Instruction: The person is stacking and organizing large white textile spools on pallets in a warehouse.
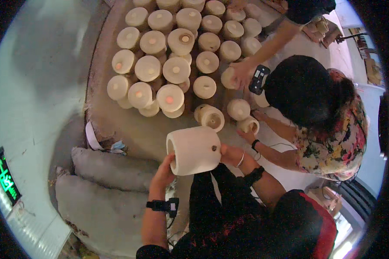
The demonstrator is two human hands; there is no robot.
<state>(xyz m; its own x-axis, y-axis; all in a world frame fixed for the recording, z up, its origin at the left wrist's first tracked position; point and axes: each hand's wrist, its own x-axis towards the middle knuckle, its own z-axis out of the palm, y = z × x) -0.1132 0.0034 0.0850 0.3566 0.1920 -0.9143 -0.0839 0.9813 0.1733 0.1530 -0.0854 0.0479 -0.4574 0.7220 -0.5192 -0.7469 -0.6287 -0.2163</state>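
Between hands (162, 172) (232, 156), cream pot (196, 151), inside mostly hidden.

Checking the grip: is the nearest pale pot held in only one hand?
No: the left hand and the right hand hold the pot at opposite ends.

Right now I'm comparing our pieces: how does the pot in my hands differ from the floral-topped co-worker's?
Your pot opens to the left; the co-worker's pot opens to the right. Your pot looks larger in this view; the co-worker's pot looks smaller, perhaps partly because it is farther away. Your pot shows a small dark spot on its side; none can be made out on the co-worker's pot. Both are pale and hollow.
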